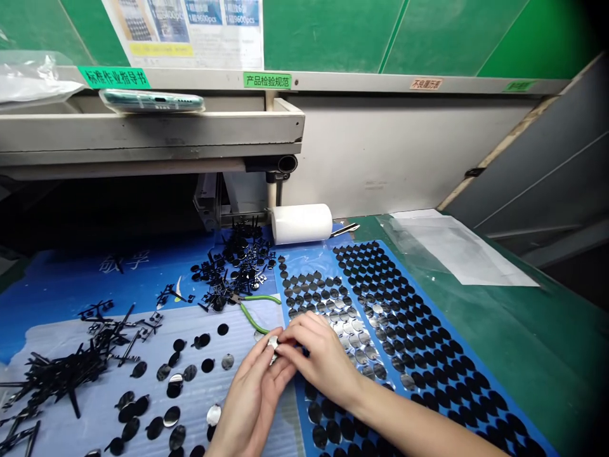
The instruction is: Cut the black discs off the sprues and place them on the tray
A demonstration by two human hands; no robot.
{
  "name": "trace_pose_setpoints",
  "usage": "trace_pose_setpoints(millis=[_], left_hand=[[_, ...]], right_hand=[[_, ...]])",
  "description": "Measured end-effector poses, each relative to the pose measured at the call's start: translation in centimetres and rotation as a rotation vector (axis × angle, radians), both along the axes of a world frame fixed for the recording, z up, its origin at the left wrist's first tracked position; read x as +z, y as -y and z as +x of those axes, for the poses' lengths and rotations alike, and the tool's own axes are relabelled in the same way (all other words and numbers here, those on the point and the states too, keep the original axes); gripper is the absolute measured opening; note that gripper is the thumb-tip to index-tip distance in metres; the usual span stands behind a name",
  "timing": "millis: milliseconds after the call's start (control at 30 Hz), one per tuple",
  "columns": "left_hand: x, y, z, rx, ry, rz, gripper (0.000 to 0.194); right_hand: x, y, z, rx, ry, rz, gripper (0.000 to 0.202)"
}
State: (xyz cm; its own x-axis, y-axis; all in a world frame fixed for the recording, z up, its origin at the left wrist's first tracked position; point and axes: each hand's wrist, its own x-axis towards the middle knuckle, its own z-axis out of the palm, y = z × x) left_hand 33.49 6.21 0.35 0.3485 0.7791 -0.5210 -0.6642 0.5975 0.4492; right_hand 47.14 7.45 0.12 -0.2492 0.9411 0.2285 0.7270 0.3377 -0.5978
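Observation:
A small shiny round disc [273, 341] is pinched at the fingertips of my left hand [252, 393], which is turned partly palm up. My right hand [326, 358] meets it from the right, its thumb and fingers drawn together at the disc's edge; the exact contact is partly hidden. Just behind the hands lie green-handled nippers [252, 311], their jaws towards a heap of black moulded parts [238, 263]. Loose black discs [171, 416] are scattered to the left of my left hand. Beneath my right hand, rows of black discs [409, 311] cover blue-backed sheets.
Black sprue scraps [71, 374] are piled at left. A white roll [302, 223] lies at the back beside a pointed metal tool [345, 230]. White paper and clear film [466, 247] rest on the green tabletop [537, 336]. A phone [152, 101] sits on the shelf [228, 130] above.

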Motion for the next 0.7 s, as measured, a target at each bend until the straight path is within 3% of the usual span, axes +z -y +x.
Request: trace_pose_setpoints(millis=[133,400,600,700], left_hand=[[-0.6,-2.2,2.0,-0.068,-0.169,0.121,0.022],[-2.4,-9.2,6.3,-0.212,-0.433,0.36,0.012],[-3.7,-12.4,8.3,-0.375,-0.64,0.507,0.021],[-4.0,-14.1,8.9,-0.449,-0.707,0.556,0.025]], right_hand=[[-0.7,-1.1,1.2,-0.103,0.041,0.049,0.013],[-1.1,-5.0,5.4,-0.213,0.077,0.04,0.008],[-2.0,-8.8,8.8,-0.062,0.048,-0.021,0.007],[-3.0,-10.7,10.9,-0.067,0.072,-0.053,0.013]])
